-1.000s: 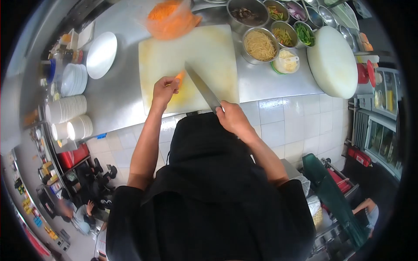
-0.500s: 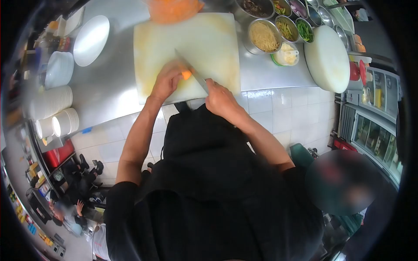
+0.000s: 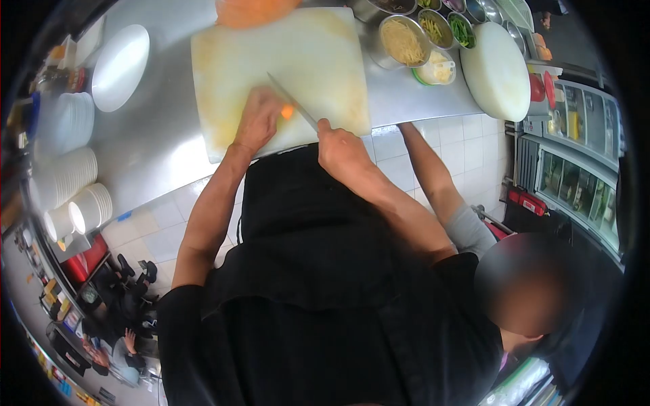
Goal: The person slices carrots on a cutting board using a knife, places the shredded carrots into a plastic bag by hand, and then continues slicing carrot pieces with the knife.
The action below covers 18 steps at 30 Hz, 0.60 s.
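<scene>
Over the white cutting board (image 3: 318,40), my right hand (image 3: 344,150) is closed round the handle of a kitchen knife (image 3: 291,99). Its blade points up and left across the board. My left hand (image 3: 260,120), slightly blurred, has its fingers bent together at a small orange piece of carrot (image 3: 287,111). The carrot lies between those fingers and the blade. Whether the edge touches it I cannot tell.
An orange bag (image 3: 254,12) lies at the board's far edge. To the right stand a bowl of pale strips (image 3: 403,42), small tubs and a round white block (image 3: 494,73). Plates (image 3: 120,68) and stacked bowls (image 3: 91,208) are left. Another person's arm (image 3: 433,176) reaches to the counter at right.
The whole view has shifted, so the counter sits a little further left and up. Another person's arm and head have come in at right. The knife and carrot stay in hand.
</scene>
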### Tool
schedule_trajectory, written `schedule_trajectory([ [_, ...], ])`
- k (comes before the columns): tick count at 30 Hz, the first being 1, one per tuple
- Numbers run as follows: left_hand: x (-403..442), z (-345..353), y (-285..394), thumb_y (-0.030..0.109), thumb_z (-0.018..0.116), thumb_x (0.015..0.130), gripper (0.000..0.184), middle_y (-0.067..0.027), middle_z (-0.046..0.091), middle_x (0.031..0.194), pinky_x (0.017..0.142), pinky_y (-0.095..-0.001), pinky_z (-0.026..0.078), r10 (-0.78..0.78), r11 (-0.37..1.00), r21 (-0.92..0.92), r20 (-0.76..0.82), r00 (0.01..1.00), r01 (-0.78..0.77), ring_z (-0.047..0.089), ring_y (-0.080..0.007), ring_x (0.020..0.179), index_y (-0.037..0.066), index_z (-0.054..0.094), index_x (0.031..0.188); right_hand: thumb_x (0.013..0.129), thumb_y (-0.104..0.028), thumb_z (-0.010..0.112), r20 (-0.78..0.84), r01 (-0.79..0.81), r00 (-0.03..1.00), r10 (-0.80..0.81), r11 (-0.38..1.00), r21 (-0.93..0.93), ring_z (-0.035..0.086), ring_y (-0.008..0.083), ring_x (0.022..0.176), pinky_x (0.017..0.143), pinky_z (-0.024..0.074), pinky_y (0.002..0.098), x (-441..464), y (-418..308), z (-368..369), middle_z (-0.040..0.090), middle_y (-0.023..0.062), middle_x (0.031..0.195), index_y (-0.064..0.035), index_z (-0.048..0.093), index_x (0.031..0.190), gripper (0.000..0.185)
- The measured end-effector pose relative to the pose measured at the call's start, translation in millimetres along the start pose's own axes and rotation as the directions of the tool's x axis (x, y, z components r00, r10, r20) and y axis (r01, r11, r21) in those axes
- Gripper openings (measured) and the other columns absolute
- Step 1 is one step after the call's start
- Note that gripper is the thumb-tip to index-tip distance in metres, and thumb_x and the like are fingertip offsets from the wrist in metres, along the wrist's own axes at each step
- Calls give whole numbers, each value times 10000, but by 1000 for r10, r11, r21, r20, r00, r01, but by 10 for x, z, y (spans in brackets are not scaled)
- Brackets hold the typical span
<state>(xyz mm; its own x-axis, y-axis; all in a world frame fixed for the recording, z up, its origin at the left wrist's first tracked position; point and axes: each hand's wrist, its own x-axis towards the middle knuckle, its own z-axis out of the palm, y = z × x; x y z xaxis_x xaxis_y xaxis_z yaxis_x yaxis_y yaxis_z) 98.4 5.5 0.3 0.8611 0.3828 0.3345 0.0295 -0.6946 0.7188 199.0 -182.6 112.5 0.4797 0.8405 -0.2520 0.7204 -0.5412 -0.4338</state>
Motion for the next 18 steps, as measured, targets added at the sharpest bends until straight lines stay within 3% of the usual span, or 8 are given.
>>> schedule_trajectory([
  [3,13,20,0,56,598,911,60,-158,475,1063,802,-365,485,-4,1000,11,-8,1000,4,539,-302,911,6,622,933,936,-84,478,93,-16,996,10,998,61,625,434,614,534,501,514,-127,-108,-262,606,262,650,43,474,964,130],
  [5,9,40,12,67,607,909,70,-159,468,1053,801,-368,487,20,999,37,-62,998,-18,539,-302,909,9,631,940,846,8,439,201,-90,977,76,994,59,640,459,727,653,504,541,-176,-148,-335,624,284,712,73,500,974,157],
  [9,-10,42,-18,64,620,896,75,-158,467,1051,801,-371,490,-27,999,24,-49,998,29,540,-302,909,14,639,949,844,13,440,193,-87,978,76,995,49,639,461,722,654,502,540,-142,-188,-256,621,288,710,78,494,981,161],
  [11,2,47,14,57,631,882,82,-155,472,1051,796,-370,493,-42,999,2,-54,998,43,543,-302,908,18,643,953,842,14,450,96,-38,995,29,995,87,640,456,715,654,506,536,-48,-143,-103,622,286,714,75,495,977,155],
  [18,19,25,77,25,645,850,96,-147,476,1014,782,-362,493,-43,999,5,-60,997,43,542,-298,906,25,646,946,829,19,477,160,-78,985,69,995,56,639,447,691,642,509,525,-141,-174,-280,620,277,695,83,510,972,160],
])
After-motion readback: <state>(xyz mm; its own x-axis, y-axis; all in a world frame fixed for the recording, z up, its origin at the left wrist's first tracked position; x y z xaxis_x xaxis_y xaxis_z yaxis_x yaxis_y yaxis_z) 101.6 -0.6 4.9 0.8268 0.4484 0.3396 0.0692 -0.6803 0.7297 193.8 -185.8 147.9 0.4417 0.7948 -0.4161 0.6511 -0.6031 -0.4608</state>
